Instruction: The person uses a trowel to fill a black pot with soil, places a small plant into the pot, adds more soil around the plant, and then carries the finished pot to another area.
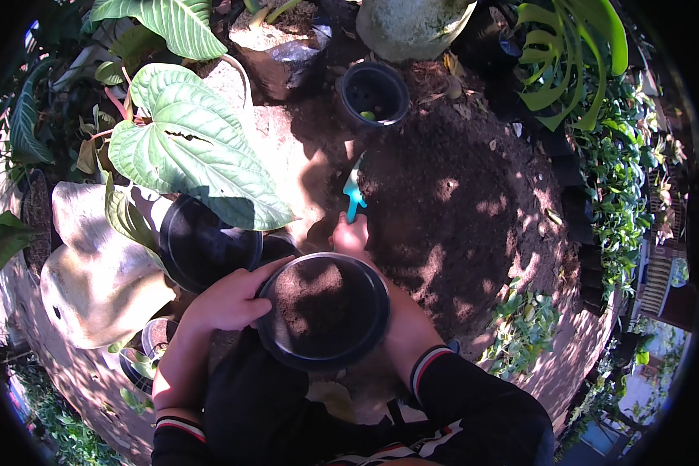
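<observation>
A round black plant pot (pixel 324 361), partly filled with brown soil (pixel 311 301), is between my forearms in front of my lap. My left hand (pixel 231 301) grips the pot's left rim, thumb and fingers at its edge. Beyond the pot, my right hand (pixel 351 235) is closed around the teal handle of a garden trowel (pixel 354 193). The trowel's blade points away from me, at the left edge of a broad heap of dark soil (pixel 458 202). The pot hides part of my right forearm.
A small black pot (pixel 374 70) stands beyond the soil. Stacked black pots (pixel 190 260) are at the left, under a large heart-shaped leaf (pixel 198 140). A pale rock (pixel 105 295) lies further left. Leafy cuttings (pixel 524 322) lie at the right, near a row of plants (pixel 617 202).
</observation>
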`<state>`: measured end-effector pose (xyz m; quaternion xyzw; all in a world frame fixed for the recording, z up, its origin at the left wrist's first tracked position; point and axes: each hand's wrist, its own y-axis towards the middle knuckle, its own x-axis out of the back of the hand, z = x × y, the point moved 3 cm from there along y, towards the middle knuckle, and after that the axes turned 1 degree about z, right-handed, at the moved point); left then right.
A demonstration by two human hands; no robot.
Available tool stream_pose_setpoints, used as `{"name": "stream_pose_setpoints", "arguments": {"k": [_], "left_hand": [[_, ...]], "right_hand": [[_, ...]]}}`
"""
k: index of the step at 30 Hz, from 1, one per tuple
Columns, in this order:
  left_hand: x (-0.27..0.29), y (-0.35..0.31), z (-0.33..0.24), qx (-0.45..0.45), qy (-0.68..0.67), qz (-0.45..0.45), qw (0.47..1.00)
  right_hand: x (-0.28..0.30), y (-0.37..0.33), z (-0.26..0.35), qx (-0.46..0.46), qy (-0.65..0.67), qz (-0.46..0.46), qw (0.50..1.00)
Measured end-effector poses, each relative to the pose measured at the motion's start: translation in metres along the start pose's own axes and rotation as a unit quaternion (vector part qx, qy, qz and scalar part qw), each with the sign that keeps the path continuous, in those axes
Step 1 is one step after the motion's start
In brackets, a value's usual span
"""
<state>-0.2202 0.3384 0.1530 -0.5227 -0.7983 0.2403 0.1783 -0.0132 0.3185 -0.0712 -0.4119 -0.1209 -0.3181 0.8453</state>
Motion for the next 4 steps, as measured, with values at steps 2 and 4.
{"name": "stream_pose_setpoints", "arguments": {"k": [2, 4], "left_hand": [[0.0, -0.002, -0.002, 0.003, -0.009, -0.003, 1.0], [0.0, -0.003, -0.004, 0.011, -0.012, -0.008, 1.0]], "right_hand": [[0.002, 0.01, -0.02, 0.021, -0.056, -0.027, 0.998], [0.008, 0.017, -0.034, 0.032, -0.084, -0.045, 0.995]]}}
